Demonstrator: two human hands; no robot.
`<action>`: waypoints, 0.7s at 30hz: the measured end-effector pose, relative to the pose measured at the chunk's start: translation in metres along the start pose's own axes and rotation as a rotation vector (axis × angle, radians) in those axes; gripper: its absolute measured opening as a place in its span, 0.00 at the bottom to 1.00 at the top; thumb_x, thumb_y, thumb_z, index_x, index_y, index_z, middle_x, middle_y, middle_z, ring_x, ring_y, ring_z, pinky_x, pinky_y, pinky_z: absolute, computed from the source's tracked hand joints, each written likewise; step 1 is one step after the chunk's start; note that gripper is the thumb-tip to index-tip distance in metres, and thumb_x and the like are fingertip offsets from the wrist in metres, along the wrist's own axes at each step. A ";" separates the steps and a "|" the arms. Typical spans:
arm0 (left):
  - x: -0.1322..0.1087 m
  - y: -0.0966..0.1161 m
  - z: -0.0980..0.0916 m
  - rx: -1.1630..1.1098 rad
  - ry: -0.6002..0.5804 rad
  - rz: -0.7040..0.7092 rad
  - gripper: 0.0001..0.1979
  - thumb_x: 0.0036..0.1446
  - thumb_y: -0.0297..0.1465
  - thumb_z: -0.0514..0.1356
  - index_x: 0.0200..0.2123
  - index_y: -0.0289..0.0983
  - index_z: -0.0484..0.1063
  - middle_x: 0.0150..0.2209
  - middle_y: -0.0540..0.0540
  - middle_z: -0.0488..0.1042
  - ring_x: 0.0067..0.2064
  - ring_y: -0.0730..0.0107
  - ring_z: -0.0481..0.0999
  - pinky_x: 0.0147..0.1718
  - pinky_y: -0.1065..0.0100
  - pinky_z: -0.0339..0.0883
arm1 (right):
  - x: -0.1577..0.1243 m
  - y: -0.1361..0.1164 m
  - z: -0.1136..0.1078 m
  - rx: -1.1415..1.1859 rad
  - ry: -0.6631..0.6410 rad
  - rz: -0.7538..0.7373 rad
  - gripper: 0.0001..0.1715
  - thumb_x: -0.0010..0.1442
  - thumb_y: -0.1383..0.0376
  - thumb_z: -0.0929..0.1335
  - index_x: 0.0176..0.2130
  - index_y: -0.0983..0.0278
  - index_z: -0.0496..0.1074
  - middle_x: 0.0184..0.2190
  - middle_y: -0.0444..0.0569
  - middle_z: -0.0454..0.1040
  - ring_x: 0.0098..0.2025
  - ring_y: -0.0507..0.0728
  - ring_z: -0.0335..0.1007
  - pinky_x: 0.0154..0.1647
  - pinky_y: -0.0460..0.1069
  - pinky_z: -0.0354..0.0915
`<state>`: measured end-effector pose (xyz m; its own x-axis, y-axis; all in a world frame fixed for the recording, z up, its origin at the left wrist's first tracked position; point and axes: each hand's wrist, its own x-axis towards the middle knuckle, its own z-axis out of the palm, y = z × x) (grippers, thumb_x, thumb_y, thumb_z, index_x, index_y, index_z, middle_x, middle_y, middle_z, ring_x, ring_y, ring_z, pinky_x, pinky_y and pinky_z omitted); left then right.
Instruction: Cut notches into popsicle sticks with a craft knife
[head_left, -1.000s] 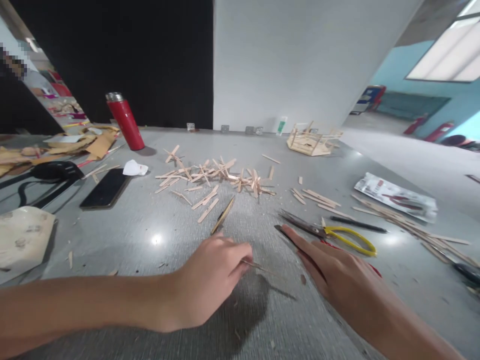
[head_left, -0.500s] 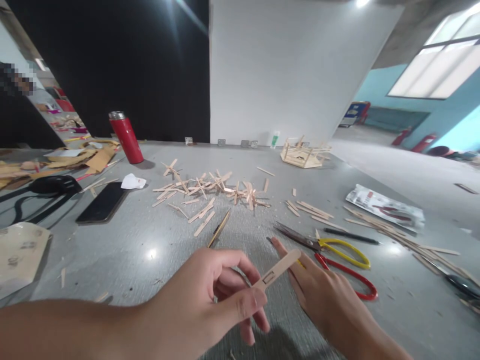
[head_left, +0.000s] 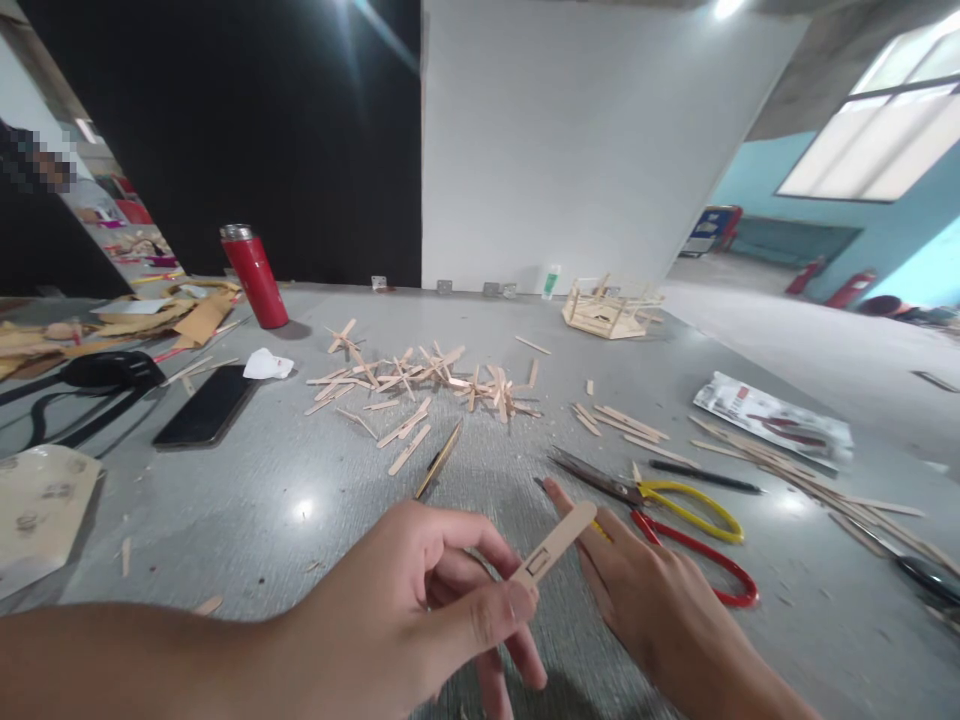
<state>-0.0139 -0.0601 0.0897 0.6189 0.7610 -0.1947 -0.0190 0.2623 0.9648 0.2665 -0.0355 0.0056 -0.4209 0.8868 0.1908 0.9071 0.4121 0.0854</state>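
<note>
Between thumb and fingers, my left hand [head_left: 450, 600] pinches a wooden craft stick [head_left: 564, 538] with a small dark-edged rectangle on it. Its rounded far end reaches to the fingers of my right hand [head_left: 645, 580]. A yellow bit and a dark tip show at those fingers, so a slim tool seems held there, mostly hidden by the hand. Just beyond lie scissors [head_left: 637, 492] with one yellow and one red handle. A thin pointed golden tool [head_left: 439, 460] rests on the table past my left hand.
Loose craft sticks [head_left: 427, 375] are heaped mid-table, with more sticks [head_left: 795, 465] at right beside a black pen [head_left: 705, 476] and a white packet [head_left: 772, 420]. A wooden stick frame [head_left: 607, 308] stands at the back. A red flask [head_left: 256, 280] and phone [head_left: 204, 408] are at left.
My left hand's lower fingers have shifted slightly downward. The craft stick remains in its pinch, and my right hand has barely moved.
</note>
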 end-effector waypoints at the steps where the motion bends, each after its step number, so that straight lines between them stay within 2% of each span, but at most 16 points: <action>1: 0.000 0.000 0.000 0.002 0.001 -0.001 0.18 0.65 0.47 0.63 0.40 0.36 0.73 0.35 0.45 0.83 0.30 0.75 0.81 0.27 0.78 0.66 | 0.000 0.000 0.000 0.007 -0.012 -0.010 0.56 0.59 0.79 0.60 0.76 0.49 0.37 0.49 0.53 0.79 0.30 0.56 0.80 0.25 0.47 0.73; 9: -0.001 0.000 0.001 0.042 0.013 0.012 0.19 0.64 0.48 0.63 0.40 0.36 0.74 0.35 0.44 0.83 0.30 0.74 0.80 0.25 0.79 0.64 | 0.000 0.005 0.003 -0.004 -0.026 -0.048 0.59 0.54 0.81 0.60 0.76 0.51 0.37 0.47 0.52 0.79 0.30 0.55 0.79 0.26 0.46 0.72; 13: 0.000 -0.001 0.001 0.064 0.015 0.035 0.19 0.65 0.47 0.62 0.39 0.36 0.74 0.34 0.44 0.82 0.30 0.74 0.81 0.24 0.79 0.62 | -0.002 -0.002 -0.002 0.034 0.004 -0.093 0.56 0.56 0.80 0.59 0.76 0.56 0.38 0.45 0.51 0.79 0.26 0.53 0.76 0.24 0.46 0.71; 15: 0.001 -0.002 0.001 0.071 0.023 0.047 0.19 0.66 0.47 0.61 0.39 0.36 0.72 0.34 0.44 0.82 0.29 0.74 0.80 0.24 0.78 0.62 | -0.003 -0.009 -0.007 0.069 0.052 -0.140 0.50 0.59 0.79 0.57 0.75 0.61 0.40 0.43 0.51 0.79 0.27 0.53 0.76 0.25 0.46 0.71; 17: 0.002 -0.003 0.001 0.071 0.026 0.055 0.18 0.66 0.47 0.61 0.40 0.36 0.71 0.33 0.45 0.82 0.28 0.75 0.80 0.23 0.78 0.61 | -0.002 -0.016 -0.012 0.072 0.106 -0.165 0.38 0.67 0.74 0.57 0.73 0.64 0.48 0.41 0.51 0.79 0.32 0.55 0.78 0.27 0.47 0.72; 19: 0.003 -0.003 0.001 0.070 0.031 0.059 0.18 0.67 0.47 0.60 0.41 0.36 0.70 0.33 0.45 0.82 0.28 0.75 0.80 0.23 0.78 0.61 | -0.001 -0.015 -0.017 0.013 0.135 -0.119 0.26 0.73 0.66 0.57 0.67 0.64 0.59 0.41 0.51 0.78 0.37 0.57 0.78 0.29 0.48 0.71; 21: 0.003 -0.003 0.000 0.072 0.040 0.057 0.18 0.67 0.47 0.60 0.42 0.36 0.70 0.33 0.45 0.82 0.28 0.75 0.80 0.23 0.78 0.60 | 0.000 -0.003 -0.018 -0.078 0.143 -0.012 0.21 0.74 0.63 0.55 0.57 0.65 0.68 0.40 0.53 0.77 0.39 0.59 0.78 0.31 0.50 0.71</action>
<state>-0.0119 -0.0589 0.0867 0.5864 0.7970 -0.1449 0.0043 0.1758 0.9844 0.2639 -0.0405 0.0233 -0.4323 0.8407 0.3260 0.9017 0.4004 0.1632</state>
